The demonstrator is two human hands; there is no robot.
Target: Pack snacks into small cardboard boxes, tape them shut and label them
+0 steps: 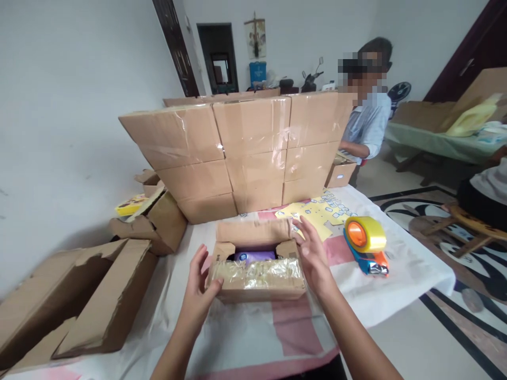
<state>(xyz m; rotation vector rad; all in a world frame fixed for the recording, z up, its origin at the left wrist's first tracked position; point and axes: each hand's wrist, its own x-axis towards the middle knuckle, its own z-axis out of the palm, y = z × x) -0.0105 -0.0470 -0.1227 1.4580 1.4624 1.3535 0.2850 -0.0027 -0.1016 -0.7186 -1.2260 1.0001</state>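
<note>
A small cardboard box (257,282) sits on the table in front of me, its flaps partly folded and old tape on the near flap. Something purple (253,256) shows through the gap in the top. My left hand (200,287) rests against the box's left near corner, fingers up and apart, thumb on the near flap. My right hand (312,256) lies flat against the box's right side, fingers stretched out toward the far flap. Neither hand grips anything.
An orange and blue tape dispenser (366,245) lies right of the box. A yellow sticker sheet (317,211) lies behind it. Stacked sealed cartons (245,153) wall off the table's far side. Torn open cartons (91,301) sit at left. Another person (366,116) stands at back right.
</note>
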